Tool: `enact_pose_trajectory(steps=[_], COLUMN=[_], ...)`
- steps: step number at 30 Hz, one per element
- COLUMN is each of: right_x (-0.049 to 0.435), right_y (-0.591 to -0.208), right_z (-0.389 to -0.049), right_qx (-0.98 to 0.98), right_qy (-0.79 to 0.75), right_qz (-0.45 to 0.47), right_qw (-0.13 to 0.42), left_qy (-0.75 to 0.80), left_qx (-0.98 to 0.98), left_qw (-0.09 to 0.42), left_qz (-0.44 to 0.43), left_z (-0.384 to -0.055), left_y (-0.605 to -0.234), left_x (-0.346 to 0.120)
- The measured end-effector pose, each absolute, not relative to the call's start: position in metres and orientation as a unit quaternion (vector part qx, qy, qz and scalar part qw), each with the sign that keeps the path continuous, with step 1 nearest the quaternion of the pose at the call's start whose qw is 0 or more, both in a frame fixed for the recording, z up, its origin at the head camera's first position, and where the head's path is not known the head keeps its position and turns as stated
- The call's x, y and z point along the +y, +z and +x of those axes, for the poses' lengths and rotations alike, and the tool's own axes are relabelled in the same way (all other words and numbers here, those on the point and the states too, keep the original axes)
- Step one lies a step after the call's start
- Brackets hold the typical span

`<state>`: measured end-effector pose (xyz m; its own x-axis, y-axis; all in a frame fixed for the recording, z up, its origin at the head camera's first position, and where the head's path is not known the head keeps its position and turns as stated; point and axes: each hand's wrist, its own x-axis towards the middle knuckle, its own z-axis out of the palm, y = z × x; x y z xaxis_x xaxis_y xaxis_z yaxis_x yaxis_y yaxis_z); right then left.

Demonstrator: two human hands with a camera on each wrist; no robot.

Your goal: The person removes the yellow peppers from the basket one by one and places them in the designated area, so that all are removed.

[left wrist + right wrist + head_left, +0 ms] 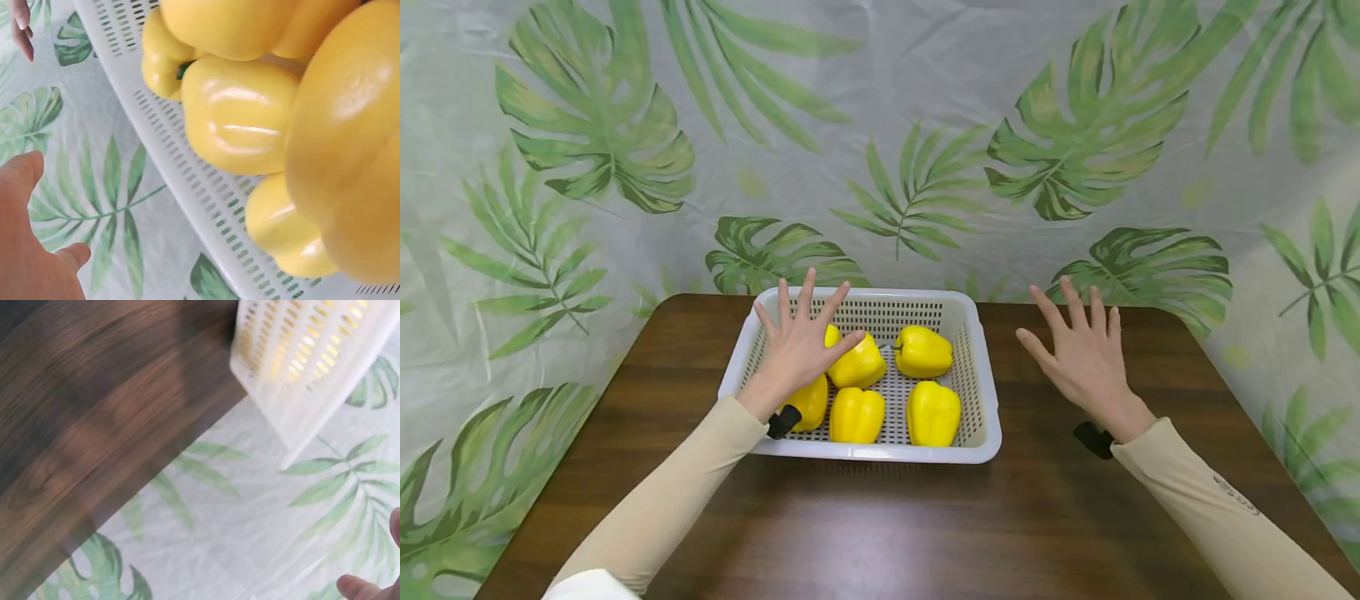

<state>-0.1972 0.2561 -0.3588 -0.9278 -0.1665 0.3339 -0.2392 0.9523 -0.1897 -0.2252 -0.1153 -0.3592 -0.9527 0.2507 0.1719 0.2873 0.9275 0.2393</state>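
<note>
A white plastic basket (pixel 880 452) with slotted walls holds several yellow bell peppers (pixel 934 414), also seen close up as a pepper (pixel 240 115) in the left wrist view. My left hand (pixel 797 350), fingers spread, is over the left side of the basket and overlaps some peppers in the head view. Nothing is in its grasp. To the right of the basket, my right hand (pixel 1086 362) is held over the table with fingers spread and holds nothing. The right wrist view shows a corner of the basket (pixel 275 412) and a few fingertips.
The basket stands on a dark brown wooden table (pixel 880 533) with rounded far corners. Behind and beside it hangs a pale cloth (pixel 925 50) printed with green leaves. Each wrist has a black strap-on device, such as the one (pixel 1093 439) at the right.
</note>
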Motion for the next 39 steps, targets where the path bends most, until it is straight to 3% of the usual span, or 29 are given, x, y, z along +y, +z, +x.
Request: enact_pose_trajectory(steps=[20,30,39], right_x=[0.225,0.201,0.177], right_y=[-0.344,-0.341,-0.343], right_z=[-0.19,-0.182,-0.175], right_qx=[-0.956,-0.931,-0.908], right_qy=[0.189,0.278,0.339], right_qz=[0.17,0.212,0.24], right_qw=[0.149,0.105,0.05], left_qy=[-0.136,-0.191,-0.266], left_qx=[-0.972,-0.96,-0.951], left_qw=[0.105,0.12,0.064], left_qz=[-0.16,-0.167,-0.144], left_z=[-0.202,-0.197,-0.198], left_y=[-0.329,-0.319,-0.321], left_x=[-0.139,-0.179,-0.221])
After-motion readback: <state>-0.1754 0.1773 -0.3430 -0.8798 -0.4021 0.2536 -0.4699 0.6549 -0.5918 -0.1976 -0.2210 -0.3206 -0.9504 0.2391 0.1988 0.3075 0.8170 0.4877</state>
